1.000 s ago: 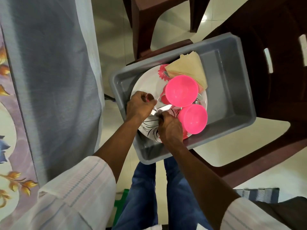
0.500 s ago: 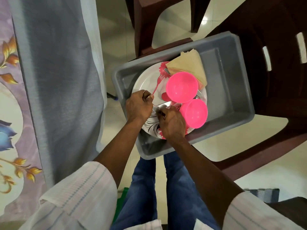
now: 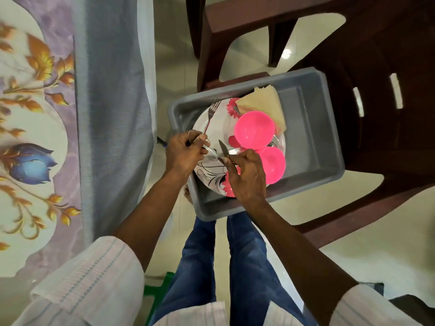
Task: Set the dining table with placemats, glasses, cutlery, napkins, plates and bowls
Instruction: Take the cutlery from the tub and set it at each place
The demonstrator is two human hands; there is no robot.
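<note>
Your left hand (image 3: 183,151) is curled round the handle of one fork (image 3: 210,116), tines pointing away from you. Your right hand (image 3: 244,175) pinches one knife (image 3: 222,148) between fingertips and thumb, blade up, just beside the fork's handle end. Both hands are close together over the white flowered plate (image 3: 219,128); you cannot tell whether it is one plate or a stack. Two pink bowls (image 3: 254,129) sit on it, side by side and touching. More cutlery peeks from under them, too hidden to count. One pile of tan napkins (image 3: 263,104) lies at the far edge. All of this sits in one grey tub (image 3: 310,128) on a dark brown chair (image 3: 388,55). The table (image 3: 35,114), under a floral cloth, is on your left.
</note>
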